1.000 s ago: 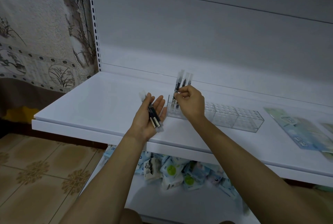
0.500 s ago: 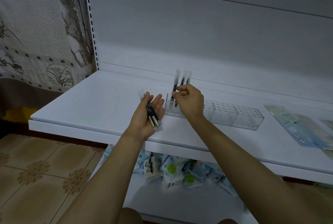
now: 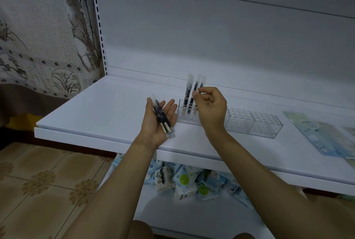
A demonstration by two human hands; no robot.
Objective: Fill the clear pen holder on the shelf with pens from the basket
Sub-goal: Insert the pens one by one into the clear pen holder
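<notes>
A long clear pen holder lies on the white shelf. Three black pens with clear caps stand upright in its left end. My right hand hovers over that end, with thumb and forefinger pinching the rightmost standing pen just below its cap. Left of the holder, my left hand is palm up with straight fingers. A few more black pens lie across its palm. No basket is in view.
Flat pale-blue packets lie on the shelf at the right. A heap of small packets sits on the lower shelf under my arms. A perforated upright bounds the shelf on the left, with tiled floor below.
My right hand's fingertips have shifted slightly right and up, from the middle of the standing pens to the rightmost one. My left hand has stayed in place with its pens.
</notes>
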